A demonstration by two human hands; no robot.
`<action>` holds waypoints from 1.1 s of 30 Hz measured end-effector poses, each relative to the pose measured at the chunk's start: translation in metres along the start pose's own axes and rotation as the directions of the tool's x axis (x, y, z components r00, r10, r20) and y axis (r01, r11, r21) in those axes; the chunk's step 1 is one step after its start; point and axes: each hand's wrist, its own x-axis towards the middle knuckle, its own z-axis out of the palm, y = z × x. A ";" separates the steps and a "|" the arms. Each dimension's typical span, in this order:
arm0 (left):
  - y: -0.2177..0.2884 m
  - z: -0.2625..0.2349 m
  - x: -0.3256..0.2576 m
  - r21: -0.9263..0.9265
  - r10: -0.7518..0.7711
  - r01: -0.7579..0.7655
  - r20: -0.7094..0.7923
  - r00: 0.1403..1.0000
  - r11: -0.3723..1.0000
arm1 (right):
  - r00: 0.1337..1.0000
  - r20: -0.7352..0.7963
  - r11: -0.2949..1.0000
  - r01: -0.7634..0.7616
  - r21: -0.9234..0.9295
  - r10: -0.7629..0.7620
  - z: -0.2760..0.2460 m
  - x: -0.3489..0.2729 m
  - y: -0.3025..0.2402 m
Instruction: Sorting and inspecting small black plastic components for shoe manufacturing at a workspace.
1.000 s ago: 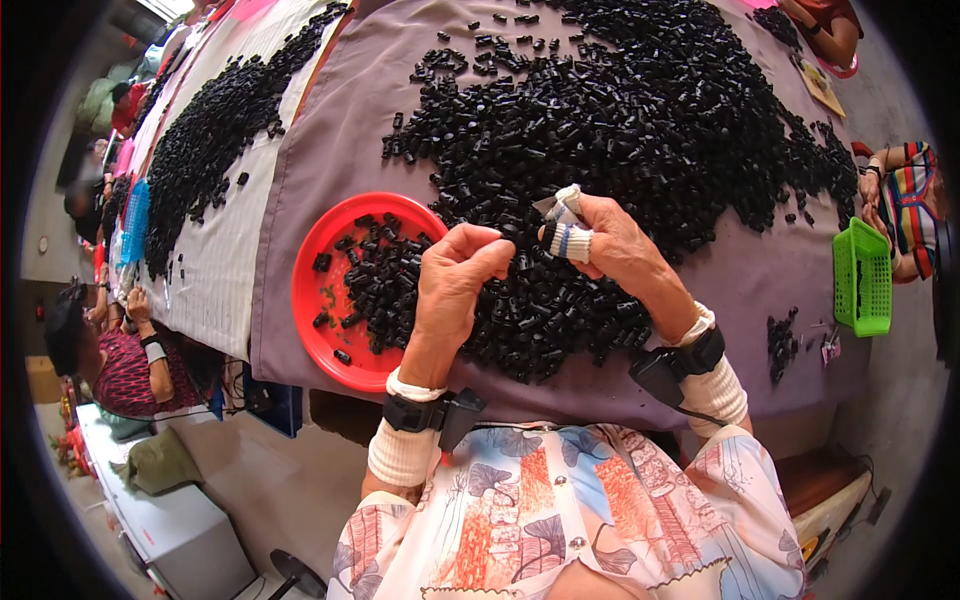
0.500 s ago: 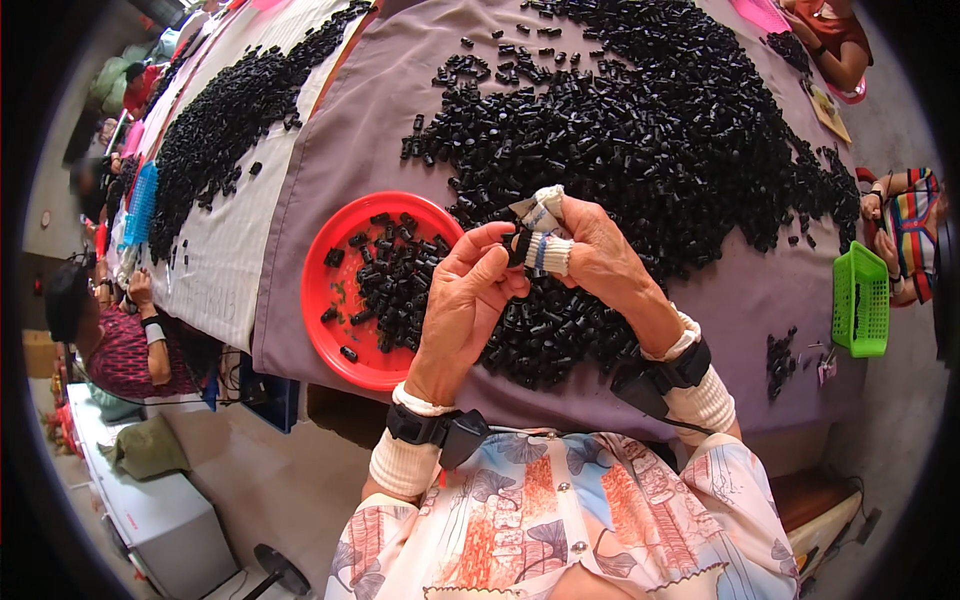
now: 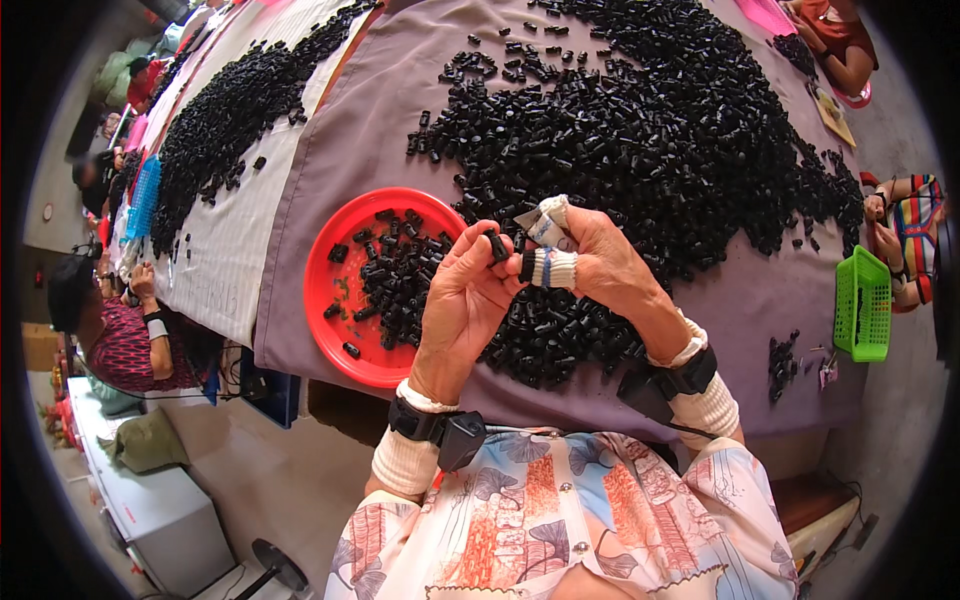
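Note:
My left hand [image 3: 462, 305] pinches a small black plastic cylinder [image 3: 497, 246] between thumb and fingertips, in front of my chest. Close against it on the right is my right hand [image 3: 612, 262], its fingers curled. White cloth finger wraps [image 3: 552, 268] with blue stripes cover its thumb and forefinger. A dark bit shows at one wrapped tip; what these fingers grip, if anything, I cannot make out. Just left of my hands a round red tray [image 3: 322, 345] carries many similar black pieces and some green scraps. Beyond and beneath my hands spreads a large heap of black pieces [image 3: 640, 150].
A mauve cloth [image 3: 350, 130] covers the table. At right stand a green basket [image 3: 876, 338] and a small pile of black parts [image 3: 781, 368]. Another heap [image 3: 225, 125] lies on the white cloth to the left, beside a blue basket [image 3: 142, 200]. Other people sit around the tables.
My hands have drawn slightly apart, and the black cylinder now stands clear in my left fingertips. The right hand's wrapped fingers have shifted a little right.

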 end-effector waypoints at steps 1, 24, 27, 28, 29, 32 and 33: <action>0.000 0.000 -0.001 0.002 0.000 0.000 0.000 1.000 1.000 | 1.000 0.000 1.000 0.001 0.001 -0.001 0.001 0.000 0.000; -0.003 0.006 0.000 0.130 -0.003 0.017 -0.105 0.994 0.991 | 0.990 0.119 0.947 0.107 -0.304 -0.074 -0.005 0.014 0.018; -0.003 0.007 0.000 0.141 0.000 0.013 -0.097 0.995 0.990 | 0.992 0.113 0.940 0.090 -0.328 -0.055 -0.005 0.013 0.016; -0.003 0.006 0.000 0.141 0.001 0.013 -0.098 0.995 0.990 | 0.992 0.114 0.940 0.090 -0.328 -0.055 -0.005 0.013 0.016; -0.003 0.005 0.000 0.141 -0.008 0.020 -0.082 0.997 0.990 | 0.991 0.120 0.935 0.102 -0.339 -0.065 -0.005 0.013 0.016; -0.004 0.004 0.000 0.150 -0.019 0.030 -0.071 0.997 0.988 | 0.989 0.129 0.931 0.109 -0.348 -0.067 -0.004 0.011 0.014; -0.004 0.004 0.000 0.159 -0.021 0.032 -0.076 0.997 0.987 | 0.989 0.132 0.932 0.103 -0.347 -0.060 -0.004 0.010 0.013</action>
